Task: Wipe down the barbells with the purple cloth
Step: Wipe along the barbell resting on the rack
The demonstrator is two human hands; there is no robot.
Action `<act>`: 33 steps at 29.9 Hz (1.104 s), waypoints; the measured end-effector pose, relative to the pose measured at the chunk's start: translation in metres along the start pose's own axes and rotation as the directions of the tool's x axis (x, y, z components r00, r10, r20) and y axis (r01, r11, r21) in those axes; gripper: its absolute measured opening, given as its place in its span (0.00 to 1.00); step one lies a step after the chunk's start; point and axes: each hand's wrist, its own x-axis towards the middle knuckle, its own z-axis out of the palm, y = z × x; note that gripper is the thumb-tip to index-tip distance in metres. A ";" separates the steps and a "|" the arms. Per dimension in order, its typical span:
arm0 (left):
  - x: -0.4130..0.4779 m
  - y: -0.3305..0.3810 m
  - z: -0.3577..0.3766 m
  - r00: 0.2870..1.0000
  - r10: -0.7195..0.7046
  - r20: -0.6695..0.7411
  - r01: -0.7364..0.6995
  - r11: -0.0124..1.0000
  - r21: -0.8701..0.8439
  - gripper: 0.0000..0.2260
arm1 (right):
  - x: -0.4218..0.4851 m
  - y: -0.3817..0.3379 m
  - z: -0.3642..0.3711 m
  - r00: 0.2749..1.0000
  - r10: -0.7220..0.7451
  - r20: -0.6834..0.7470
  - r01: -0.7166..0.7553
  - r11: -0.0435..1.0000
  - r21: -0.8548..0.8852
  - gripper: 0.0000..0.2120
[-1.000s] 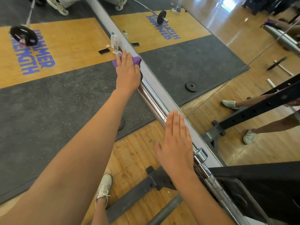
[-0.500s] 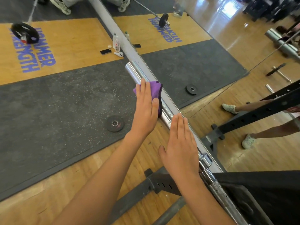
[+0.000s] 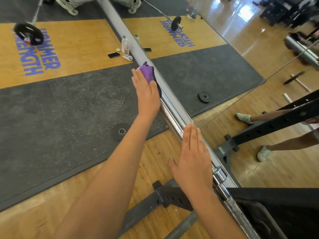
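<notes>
The left hand (image 3: 146,94) covers much of the purple cloth (image 3: 146,73), and the cloth hides the tip of the bar (image 3: 170,114). The right hand (image 3: 193,163) hides another bit of the bar, which runs off the bottom edge. Near the bar's tip, the bottle (image 3: 125,44) label is too small to read. Beyond the tip, a person is cut off above the shoes (image 3: 68,6).

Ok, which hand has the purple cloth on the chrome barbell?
The left hand, holding the purple cloth on the chrome barbell at its far end; the right hand is flat and empty near the collar.
</notes>
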 end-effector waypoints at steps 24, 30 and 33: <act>-0.072 0.003 0.001 0.968 0.171 0.185 -0.208 0.957 0.201 0.21 | 0.004 0.009 -0.019 0.989 -0.052 0.139 0.018 0.972 0.233 0.48; -0.097 0.011 -0.015 0.943 0.172 0.285 -0.226 0.959 0.171 0.20 | 0.006 0.029 -0.041 0.960 -0.108 0.258 -0.048 0.845 0.533 0.42; -0.121 0.025 -0.026 0.926 0.198 0.321 -0.254 0.957 0.143 0.20 | -0.005 0.042 -0.058 0.974 -0.112 0.198 -0.024 0.814 0.581 0.39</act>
